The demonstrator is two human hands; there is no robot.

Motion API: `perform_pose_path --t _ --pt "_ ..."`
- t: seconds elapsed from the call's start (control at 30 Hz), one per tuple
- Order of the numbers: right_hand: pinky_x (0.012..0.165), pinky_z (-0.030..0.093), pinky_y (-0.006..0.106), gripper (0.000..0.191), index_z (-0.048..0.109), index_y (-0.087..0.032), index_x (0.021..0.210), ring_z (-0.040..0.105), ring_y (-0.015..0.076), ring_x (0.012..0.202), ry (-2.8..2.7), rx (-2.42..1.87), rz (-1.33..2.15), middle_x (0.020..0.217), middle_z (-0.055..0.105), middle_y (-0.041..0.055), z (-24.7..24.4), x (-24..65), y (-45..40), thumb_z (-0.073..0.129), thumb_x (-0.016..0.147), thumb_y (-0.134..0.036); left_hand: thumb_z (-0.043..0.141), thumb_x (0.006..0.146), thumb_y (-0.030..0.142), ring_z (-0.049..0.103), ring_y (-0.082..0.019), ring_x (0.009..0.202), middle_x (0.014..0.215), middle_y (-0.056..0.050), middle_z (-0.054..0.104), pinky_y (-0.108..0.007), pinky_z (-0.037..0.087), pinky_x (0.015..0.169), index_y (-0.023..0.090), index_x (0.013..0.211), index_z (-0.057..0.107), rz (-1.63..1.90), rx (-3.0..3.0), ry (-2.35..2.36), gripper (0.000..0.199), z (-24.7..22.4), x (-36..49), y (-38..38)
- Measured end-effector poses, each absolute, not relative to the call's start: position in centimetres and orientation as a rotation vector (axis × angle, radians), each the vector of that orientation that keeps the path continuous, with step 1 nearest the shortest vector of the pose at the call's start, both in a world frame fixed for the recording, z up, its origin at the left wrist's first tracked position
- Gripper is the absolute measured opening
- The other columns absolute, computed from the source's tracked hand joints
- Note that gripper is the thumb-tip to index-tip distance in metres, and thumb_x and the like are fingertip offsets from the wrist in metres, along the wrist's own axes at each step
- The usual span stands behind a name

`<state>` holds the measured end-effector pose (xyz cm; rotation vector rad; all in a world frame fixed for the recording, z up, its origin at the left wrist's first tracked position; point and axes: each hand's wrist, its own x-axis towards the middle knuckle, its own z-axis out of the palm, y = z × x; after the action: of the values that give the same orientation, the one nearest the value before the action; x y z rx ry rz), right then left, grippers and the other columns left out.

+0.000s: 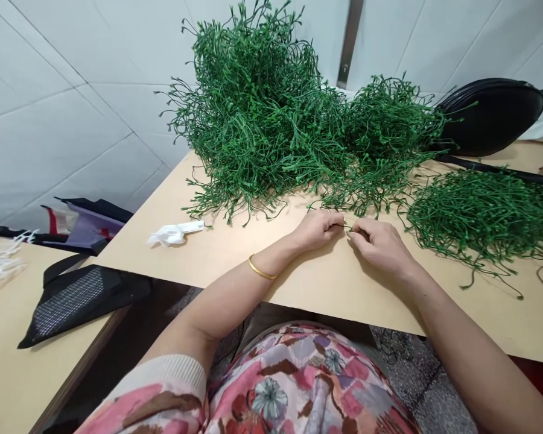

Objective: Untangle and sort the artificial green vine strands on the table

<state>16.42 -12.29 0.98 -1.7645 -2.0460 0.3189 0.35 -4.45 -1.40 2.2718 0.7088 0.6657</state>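
My left hand [320,229] is closed in a pinch over the table, with a thin green plastic stem [347,227] between its fingers. Close beside it, my right hand [376,242] also pinches, its fingertips at the other end of that stem. Most of the stem is hidden by my fingers. Just behind both hands rises a big heap of green artificial stems [257,114] with small budded tips. To the right of my right hand lies a lower pile of similar green stems [484,217].
A crumpled white tissue [174,233] lies left on the pale table [235,253]. A black oval case [493,117] and a black rod [502,170] are at the back right. A black mesh bag [72,301] rests on another table at left. White tiled wall [117,54] stands behind.
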Motion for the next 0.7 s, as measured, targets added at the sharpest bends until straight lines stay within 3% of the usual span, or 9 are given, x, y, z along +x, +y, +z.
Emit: perform_pose_path --t 0.1,0.23,0.37,0.5,0.7 --pt "0.054 0.028 0.026 0.016 0.056 -0.020 0.082 0.046 0.0151 0.054 -1.964 -1.844 0.288 0.059 0.055 0.0006 0.5 16.3 -12.2 0.048 0.079 -0.033 0.048 0.074 0.017 0.047 -0.012 0.064 0.065 -0.001 0.056 -0.024 0.032 0.063 0.017 0.068 0.060 0.653 2.261 0.712 0.013 -1.4 0.3 -4.5" --pt "0.055 0.030 0.026 0.034 0.055 -0.018 0.109 0.048 0.0166 0.053 -1.939 -1.792 0.195 0.060 0.057 0.0010 0.0 16.4 -11.7 0.048 0.080 -0.034 0.048 0.074 0.017 0.046 -0.012 0.063 0.063 -0.001 0.055 -0.024 0.032 0.063 0.017 0.066 0.059 0.667 2.233 0.718 0.013 -1.3 0.2 -4.5" --pt "0.055 0.031 0.026 0.022 0.063 -0.020 0.090 0.048 0.0152 0.053 -1.999 -1.736 0.297 0.057 0.058 0.0011 -0.2 16.4 -11.4 0.046 0.082 -0.032 0.048 0.074 0.016 0.046 -0.012 0.063 0.064 -0.001 0.055 -0.024 0.032 0.063 0.017 0.067 0.058 0.660 2.257 0.709 0.013 -1.3 0.2 -4.5" --pt "0.053 0.027 0.026 0.024 0.056 -0.020 0.066 0.047 0.0154 0.056 -2.123 -1.874 0.282 0.060 0.059 0.0038 0.3 15.8 -11.6 0.045 0.082 -0.032 0.045 0.076 0.016 0.047 -0.014 0.064 0.065 -0.003 0.053 -0.025 0.032 0.062 0.017 0.067 0.056 0.621 2.410 0.757 0.014 -1.5 0.6 -4.6" --pt "0.054 0.025 0.027 0.027 0.054 -0.020 0.070 0.049 0.0170 0.059 -2.248 -1.989 0.323 0.065 0.060 0.0068 1.4 14.9 -13.1 0.036 0.086 -0.031 0.043 0.073 0.012 0.048 -0.016 0.068 0.070 -0.006 0.055 -0.027 0.032 0.062 0.017 0.066 0.053 0.602 2.525 0.703 0.013 -1.8 1.0 -5.2"
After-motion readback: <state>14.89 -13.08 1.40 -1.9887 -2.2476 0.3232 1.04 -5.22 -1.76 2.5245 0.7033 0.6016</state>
